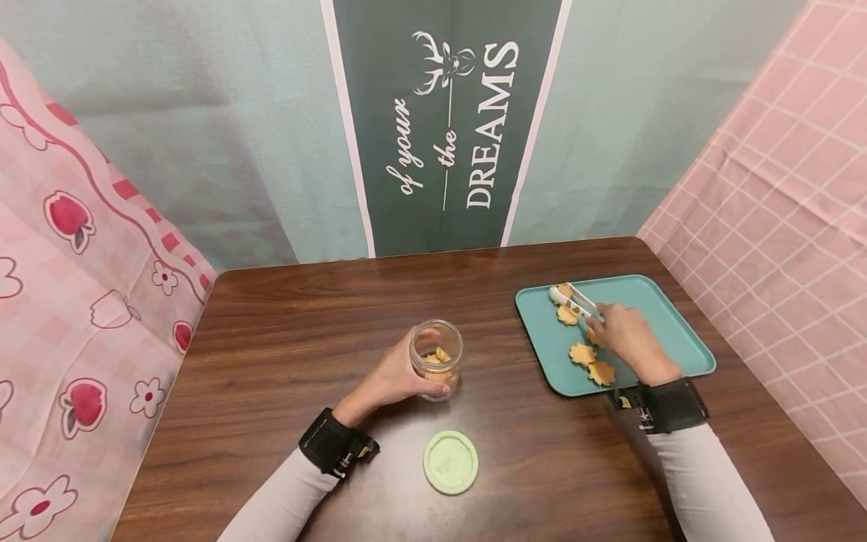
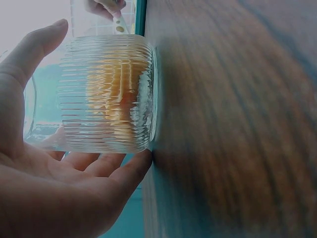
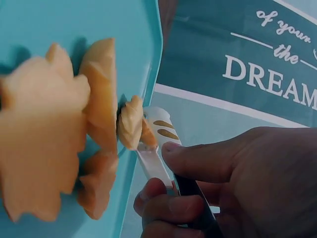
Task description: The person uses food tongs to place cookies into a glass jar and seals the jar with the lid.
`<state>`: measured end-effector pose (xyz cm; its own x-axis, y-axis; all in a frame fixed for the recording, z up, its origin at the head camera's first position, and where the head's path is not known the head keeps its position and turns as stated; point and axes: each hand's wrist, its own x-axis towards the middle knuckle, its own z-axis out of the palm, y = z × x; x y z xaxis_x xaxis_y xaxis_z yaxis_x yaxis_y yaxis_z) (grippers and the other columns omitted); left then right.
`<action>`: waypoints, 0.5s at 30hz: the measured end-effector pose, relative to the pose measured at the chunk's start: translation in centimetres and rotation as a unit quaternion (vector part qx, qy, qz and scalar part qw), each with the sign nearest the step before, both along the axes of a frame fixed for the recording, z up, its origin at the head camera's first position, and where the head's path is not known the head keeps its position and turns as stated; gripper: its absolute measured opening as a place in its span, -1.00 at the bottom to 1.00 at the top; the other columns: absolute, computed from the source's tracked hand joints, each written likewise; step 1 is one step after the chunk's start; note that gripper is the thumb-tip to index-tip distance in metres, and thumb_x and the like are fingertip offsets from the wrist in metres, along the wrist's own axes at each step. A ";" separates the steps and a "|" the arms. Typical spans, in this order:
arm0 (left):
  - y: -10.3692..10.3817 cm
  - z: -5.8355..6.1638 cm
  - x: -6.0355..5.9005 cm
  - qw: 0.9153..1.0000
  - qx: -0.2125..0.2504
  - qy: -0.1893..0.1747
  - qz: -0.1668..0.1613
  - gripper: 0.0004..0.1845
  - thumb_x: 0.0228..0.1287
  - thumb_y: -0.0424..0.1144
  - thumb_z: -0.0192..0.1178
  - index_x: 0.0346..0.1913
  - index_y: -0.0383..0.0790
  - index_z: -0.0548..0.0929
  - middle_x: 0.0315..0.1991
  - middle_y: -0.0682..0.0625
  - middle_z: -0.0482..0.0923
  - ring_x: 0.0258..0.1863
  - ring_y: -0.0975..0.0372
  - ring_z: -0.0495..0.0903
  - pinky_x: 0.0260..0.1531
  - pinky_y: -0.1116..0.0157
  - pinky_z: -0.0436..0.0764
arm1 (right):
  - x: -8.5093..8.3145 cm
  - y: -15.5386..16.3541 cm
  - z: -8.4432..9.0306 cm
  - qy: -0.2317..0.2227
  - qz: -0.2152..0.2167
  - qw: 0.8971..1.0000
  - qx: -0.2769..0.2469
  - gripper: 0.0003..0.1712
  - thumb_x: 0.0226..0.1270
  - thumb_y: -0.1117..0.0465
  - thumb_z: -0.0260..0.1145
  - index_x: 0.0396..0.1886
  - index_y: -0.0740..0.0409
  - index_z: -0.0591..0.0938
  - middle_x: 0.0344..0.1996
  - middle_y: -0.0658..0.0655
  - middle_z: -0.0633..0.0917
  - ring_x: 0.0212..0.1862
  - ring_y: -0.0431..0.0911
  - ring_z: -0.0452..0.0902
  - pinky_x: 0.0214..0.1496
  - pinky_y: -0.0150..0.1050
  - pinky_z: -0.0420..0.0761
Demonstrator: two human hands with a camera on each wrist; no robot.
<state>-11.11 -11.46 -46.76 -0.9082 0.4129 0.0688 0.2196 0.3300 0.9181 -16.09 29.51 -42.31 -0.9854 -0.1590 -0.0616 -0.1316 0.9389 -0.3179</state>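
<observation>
Two hands share our work. Our right hand (image 1: 626,335) pinches white slotted tongs (image 1: 572,299), whose tips close on one leaf-shaped biscuit (image 3: 132,122) at the far corner of the smooth teal tray (image 1: 667,320). Several more golden, scalloped biscuits (image 1: 582,353) lie flat on that tray. Our left hand (image 1: 393,376) curls round a ribbed glass jar (image 1: 436,357) standing upright on the dark wooden table (image 1: 305,324), biscuits inside. Near us lies its round pale-green lid (image 1: 450,462).

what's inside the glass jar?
The jar in the left hand holds a few tan cookies, the same kind as on the tray. The ribbed glass blurs them in the left wrist view, so an exact count and the jar's bottom can't be made out.
</observation>
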 end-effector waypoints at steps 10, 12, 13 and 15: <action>0.0 0.1 0.1 1.000 0.003 -0.002 -0.001 -0.01 -0.16 -0.18 0.77 0.39 -0.22 0.45 0.28 -0.12 0.61 0.28 0.02 0.59 0.38 -0.07 0.47 | 0.3 -0.8 -0.3 0.029 -0.012 0.999 -0.001 -0.43 0.60 0.26 0.26 0.34 0.67 0.45 -0.65 0.16 0.53 -0.66 -0.07 0.26 -0.55 -0.19 0.25; 0.0 0.1 0.1 1.000 0.003 -0.002 -0.001 0.00 -0.16 -0.19 0.77 0.39 -0.23 0.45 0.29 -0.13 0.61 0.28 0.02 0.59 0.38 -0.07 0.47 | 0.3 -0.9 -0.3 0.039 -0.007 0.999 0.000 -0.44 0.59 0.27 0.27 0.34 0.67 0.46 -0.66 0.17 0.53 -0.67 -0.07 0.25 -0.56 -0.19 0.25; 0.0 0.1 0.1 1.000 0.003 -0.002 -0.001 0.00 -0.16 -0.20 0.76 0.40 -0.23 0.45 0.29 -0.13 0.61 0.28 0.01 0.59 0.38 -0.07 0.47 | 0.3 -1.0 -0.2 0.042 -0.005 0.999 0.000 -0.44 0.58 0.28 0.27 0.34 0.67 0.46 -0.66 0.18 0.54 -0.67 -0.07 0.27 -0.56 -0.19 0.25; 0.1 0.1 0.1 1.000 0.005 -0.003 -0.002 0.00 -0.15 -0.20 0.76 0.40 -0.24 0.44 0.29 -0.14 0.61 0.28 0.01 0.59 0.38 -0.07 0.46 | 0.3 -1.1 -0.2 0.046 -0.001 0.999 0.003 -0.46 0.57 0.30 0.27 0.32 0.67 0.47 -0.63 0.22 0.58 -0.66 -0.05 0.32 -0.57 -0.18 0.29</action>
